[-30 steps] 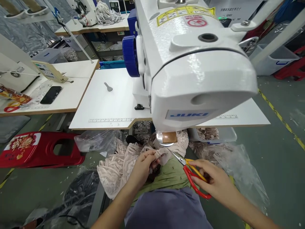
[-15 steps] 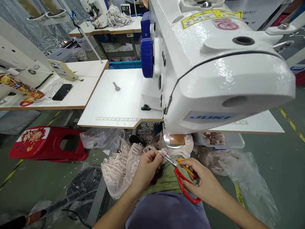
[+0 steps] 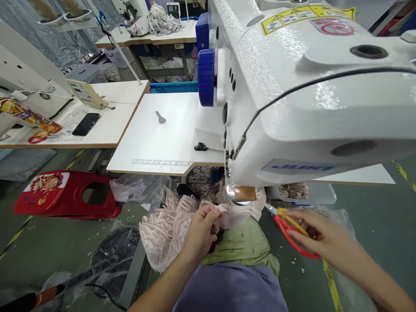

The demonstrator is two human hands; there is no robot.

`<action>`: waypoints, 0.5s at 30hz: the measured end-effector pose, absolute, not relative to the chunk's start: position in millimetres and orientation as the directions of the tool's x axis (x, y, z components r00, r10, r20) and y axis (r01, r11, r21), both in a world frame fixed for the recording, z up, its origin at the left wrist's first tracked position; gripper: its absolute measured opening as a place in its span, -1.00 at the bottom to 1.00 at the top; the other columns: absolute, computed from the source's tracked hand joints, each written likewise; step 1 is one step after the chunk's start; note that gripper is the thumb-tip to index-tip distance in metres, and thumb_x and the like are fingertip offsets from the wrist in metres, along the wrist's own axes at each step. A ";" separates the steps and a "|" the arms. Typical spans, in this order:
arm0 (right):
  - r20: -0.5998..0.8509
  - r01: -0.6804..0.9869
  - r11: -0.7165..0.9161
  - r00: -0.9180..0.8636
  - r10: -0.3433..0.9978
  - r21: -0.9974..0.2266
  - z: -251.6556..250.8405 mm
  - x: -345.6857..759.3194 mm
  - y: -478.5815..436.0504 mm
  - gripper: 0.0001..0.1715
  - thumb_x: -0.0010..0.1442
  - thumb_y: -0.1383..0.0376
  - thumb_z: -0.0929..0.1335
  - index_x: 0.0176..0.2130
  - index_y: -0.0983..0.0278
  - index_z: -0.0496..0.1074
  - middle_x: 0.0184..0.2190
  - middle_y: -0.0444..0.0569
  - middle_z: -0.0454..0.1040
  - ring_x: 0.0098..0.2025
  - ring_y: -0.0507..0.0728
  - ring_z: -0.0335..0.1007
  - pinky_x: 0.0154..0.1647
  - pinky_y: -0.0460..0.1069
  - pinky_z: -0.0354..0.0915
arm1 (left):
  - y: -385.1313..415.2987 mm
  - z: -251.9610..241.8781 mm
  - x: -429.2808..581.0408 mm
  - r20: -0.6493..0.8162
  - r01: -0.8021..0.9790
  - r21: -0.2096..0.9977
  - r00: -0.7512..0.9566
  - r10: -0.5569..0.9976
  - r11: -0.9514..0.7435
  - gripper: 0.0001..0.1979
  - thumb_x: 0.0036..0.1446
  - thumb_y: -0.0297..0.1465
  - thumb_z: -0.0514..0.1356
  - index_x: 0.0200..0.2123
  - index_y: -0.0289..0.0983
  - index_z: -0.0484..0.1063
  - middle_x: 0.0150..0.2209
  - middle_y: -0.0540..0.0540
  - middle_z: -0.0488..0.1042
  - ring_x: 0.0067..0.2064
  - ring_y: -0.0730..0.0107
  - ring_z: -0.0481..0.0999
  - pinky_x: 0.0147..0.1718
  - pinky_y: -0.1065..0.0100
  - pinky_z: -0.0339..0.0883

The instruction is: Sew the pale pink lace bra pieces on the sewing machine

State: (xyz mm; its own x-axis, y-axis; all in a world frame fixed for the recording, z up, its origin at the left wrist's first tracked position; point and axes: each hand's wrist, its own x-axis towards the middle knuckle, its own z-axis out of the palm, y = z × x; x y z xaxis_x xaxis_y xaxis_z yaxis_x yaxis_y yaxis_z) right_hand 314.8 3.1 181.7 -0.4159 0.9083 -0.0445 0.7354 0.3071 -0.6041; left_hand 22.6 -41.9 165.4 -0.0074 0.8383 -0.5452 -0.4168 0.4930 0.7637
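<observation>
My left hand point(image 3: 203, 227) is closed, pinching an edge of pale pink lace fabric point(image 3: 169, 225) just below the sewing machine point(image 3: 292, 108). The fabric lies in a bunched heap over the lap and beneath the machine's head, partly hidden by my hand. Out to the right, my right hand point(image 3: 321, 236) grips scissors point(image 3: 292, 229) with one red and one yellow handle. The scissors point toward the machine, apart from the fabric, and their blades are blurred by motion.
A red plastic stool point(image 3: 68, 195) stands on the floor at left. The white table point(image 3: 156, 138) carries a small grey tool point(image 3: 160, 117). A clear bin point(image 3: 320, 193) with folded lace sits right of the machine head. A phone point(image 3: 86, 124) lies on the neighbouring table.
My right hand has moved right with the scissors, away from the fabric edge and my left hand. My left hand keeps its pinch in about the same place. The view has shifted slightly.
</observation>
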 end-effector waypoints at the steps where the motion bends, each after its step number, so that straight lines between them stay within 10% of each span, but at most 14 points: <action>1: 0.010 0.771 0.350 -0.408 0.913 -0.532 183.4 323.1 18.7 -0.62 0.25 0.00 0.32 -0.04 0.08 0.53 -0.33 0.04 0.60 -0.55 0.16 0.46 -0.67 0.00 0.34 | -41.0 167.0 23.1 -0.542 -0.426 0.760 0.000 0.840 0.490 -0.51 -0.14 0.02 0.34 -0.55 -0.25 0.25 -0.65 0.19 0.07 -0.63 0.67 -0.11 -0.64 0.47 -0.24; 6: 0.350 0.884 0.439 -0.365 0.863 -0.159 198.5 314.3 57.1 -0.51 0.39 0.01 0.18 -0.08 0.25 0.51 -0.17 0.26 0.55 -0.14 0.35 0.52 -0.24 0.17 0.42 | -38.1 178.9 25.6 -0.539 -0.455 0.729 0.078 0.839 0.511 -0.56 -0.10 -0.04 0.36 -0.53 -0.28 0.32 -0.56 0.10 0.26 -0.63 0.68 0.04 -0.64 0.50 -0.12; 12: 0.284 0.430 0.844 -0.806 0.519 -0.319 178.7 237.9 3.2 -0.68 0.40 0.29 0.20 0.04 0.19 0.44 -0.13 0.03 0.59 -0.14 0.15 0.52 -0.20 0.01 0.44 | -34.7 190.4 25.5 -0.553 -0.021 0.785 0.427 0.716 0.619 -0.74 0.13 -0.20 0.16 -0.52 -0.21 0.40 -0.69 0.08 0.24 -0.66 0.49 0.17 -0.66 0.41 -0.02; 15: 0.242 0.482 0.747 -0.741 0.626 -0.458 167.4 237.6 6.6 -0.62 0.41 0.30 0.15 -0.12 0.19 0.52 -0.30 -0.02 0.61 -0.31 0.12 0.52 -0.37 -0.04 0.37 | -41.7 182.9 20.3 -0.385 0.237 0.911 0.202 0.901 0.336 -0.75 0.21 -0.24 0.10 -0.45 -0.21 0.42 -0.62 0.03 0.32 -0.54 0.37 0.31 -0.50 0.35 0.21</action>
State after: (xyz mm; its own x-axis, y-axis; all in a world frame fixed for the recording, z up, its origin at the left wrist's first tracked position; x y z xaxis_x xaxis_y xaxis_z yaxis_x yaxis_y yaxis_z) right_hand 237.6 6.6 167.4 -0.7411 0.6263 0.2420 0.4817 0.7471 -0.4581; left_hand 20.3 -41.7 182.9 0.2020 0.9006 -0.3848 0.2372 0.3362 0.9114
